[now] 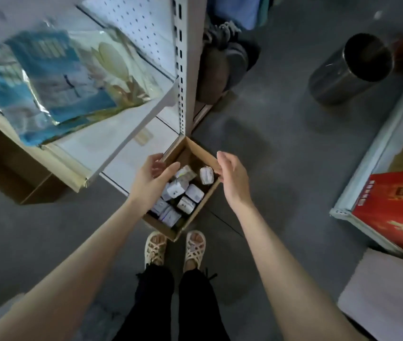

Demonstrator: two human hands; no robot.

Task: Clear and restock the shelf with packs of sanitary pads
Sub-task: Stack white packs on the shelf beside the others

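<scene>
On the left, two large blue-and-white packs [67, 77] are seen lying flat and overlapping on a white shelf [102, 141], blurred so that their print cannot be read. A brown carton [11, 168] is set on the floor [269, 119] beneath that shelf. The shelf is carried by a slotted post [183, 70]. Just right of the shelf's front corner, the left hand [155, 175] is held out above an open box [204, 155], palm partly shown, fingers and thumb loosely spread and nothing gripped. The box is stood on the floor against the foot of the post, and a number of small white packs [183, 193] are heaped inside it. The right hand [233, 179] is held over the box's right rim, back upward, thumb raised, fingers loosely bent downward, with nothing seen in it; contact with the rim cannot be told. Two sandals [156, 247] are placed just below the box. Farther right, a dark metal bin [350, 70] is stood well apart, and a red carton [392, 207] is laid on a low rack at the edge.
</scene>
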